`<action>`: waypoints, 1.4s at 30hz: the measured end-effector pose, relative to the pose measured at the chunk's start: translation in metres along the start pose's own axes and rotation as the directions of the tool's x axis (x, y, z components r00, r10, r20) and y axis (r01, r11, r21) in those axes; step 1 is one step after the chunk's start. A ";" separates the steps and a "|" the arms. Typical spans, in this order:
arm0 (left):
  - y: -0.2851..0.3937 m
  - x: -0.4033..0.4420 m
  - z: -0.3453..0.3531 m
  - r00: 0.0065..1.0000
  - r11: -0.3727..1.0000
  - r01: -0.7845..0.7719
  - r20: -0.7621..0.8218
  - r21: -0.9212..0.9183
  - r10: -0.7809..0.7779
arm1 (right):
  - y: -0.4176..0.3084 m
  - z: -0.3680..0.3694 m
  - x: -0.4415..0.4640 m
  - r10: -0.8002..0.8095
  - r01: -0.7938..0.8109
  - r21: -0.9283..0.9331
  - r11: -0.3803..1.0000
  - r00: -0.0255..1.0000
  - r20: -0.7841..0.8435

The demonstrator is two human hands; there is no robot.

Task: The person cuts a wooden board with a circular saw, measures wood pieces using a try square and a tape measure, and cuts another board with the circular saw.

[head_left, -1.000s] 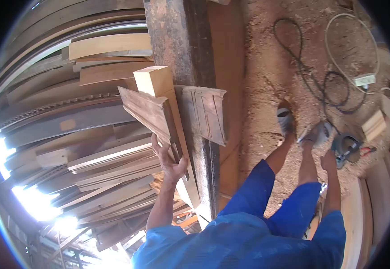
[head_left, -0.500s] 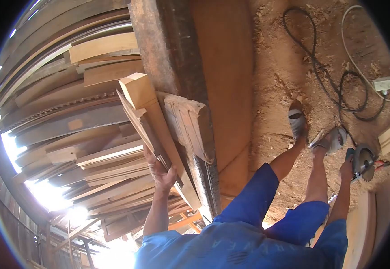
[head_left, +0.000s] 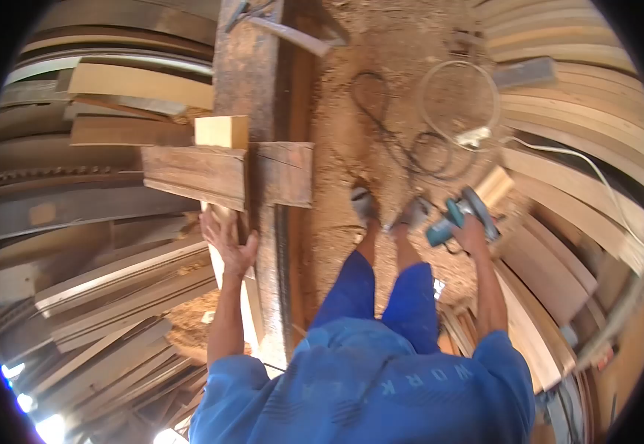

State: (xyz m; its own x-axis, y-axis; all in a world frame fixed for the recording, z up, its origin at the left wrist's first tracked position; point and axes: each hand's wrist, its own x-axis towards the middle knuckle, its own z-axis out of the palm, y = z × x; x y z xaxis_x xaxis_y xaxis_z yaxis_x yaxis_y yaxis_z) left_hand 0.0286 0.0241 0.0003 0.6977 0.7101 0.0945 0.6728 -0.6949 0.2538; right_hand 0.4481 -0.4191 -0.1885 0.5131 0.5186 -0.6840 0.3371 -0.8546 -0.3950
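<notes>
My left hand [head_left: 229,244] lies on a pale squared timber [head_left: 221,132], fingers stretched out and thumb spread. Just beyond the fingertips, a short brown board [head_left: 196,174] sits crosswise over that timber. Beside it to the right, another weathered wood block [head_left: 283,174] rests on the long, dark heavy beam [head_left: 251,92]. On my other side, my right hand [head_left: 471,235] is closed around the handle of a teal circular saw [head_left: 451,222]. The saw is held low, close to my right foot and apart from the timber.
Stacked boards [head_left: 129,274] fill the left side, and more planks [head_left: 581,111] line the right. A black cord [head_left: 381,122] and a white cable with a socket block [head_left: 473,137] lie on the sawdust floor. A hammer-like tool [head_left: 288,33] rests on the beam's far end.
The brown board, earlier gripped lengthwise along the timber, now sits crosswise. My left hand has loosened and lies on the timber. The view has turned, and the saw's teal body shows.
</notes>
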 end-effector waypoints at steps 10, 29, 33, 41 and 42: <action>0.008 -0.004 -0.002 0.974 0.978 0.203 0.090 0.044 -0.206 | -0.180 -0.107 -0.117 0.247 -0.210 0.431 0.877 0.969 -0.029; 0.023 0.008 -0.023 0.949 0.945 0.313 0.074 -0.090 -0.307 | -0.367 -0.169 -0.191 -0.266 0.398 0.605 0.690 0.916 -0.300; 0.016 0.007 -0.016 0.940 0.939 0.332 0.114 -0.088 -0.322 | -0.430 -0.187 -0.183 -0.344 0.383 0.624 0.681 0.920 -0.189; 0.019 0.006 -0.022 0.937 0.941 0.332 0.139 -0.072 -0.320 | -0.504 -0.165 -0.174 -0.563 0.593 0.333 0.733 0.804 -0.193; 0.019 0.005 -0.022 0.937 0.940 0.333 0.141 -0.076 -0.321 | -0.511 -0.161 -0.169 -0.581 0.605 0.312 0.733 0.794 -0.177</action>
State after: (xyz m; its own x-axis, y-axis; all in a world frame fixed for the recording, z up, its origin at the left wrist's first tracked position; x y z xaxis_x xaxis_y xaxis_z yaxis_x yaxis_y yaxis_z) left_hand 0.0395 0.0175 0.0267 0.4723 0.8721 -0.1282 0.8462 -0.4079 0.3429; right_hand 0.3162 -0.0653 0.2274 0.3516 0.9134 -0.2053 0.3115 -0.3209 -0.8944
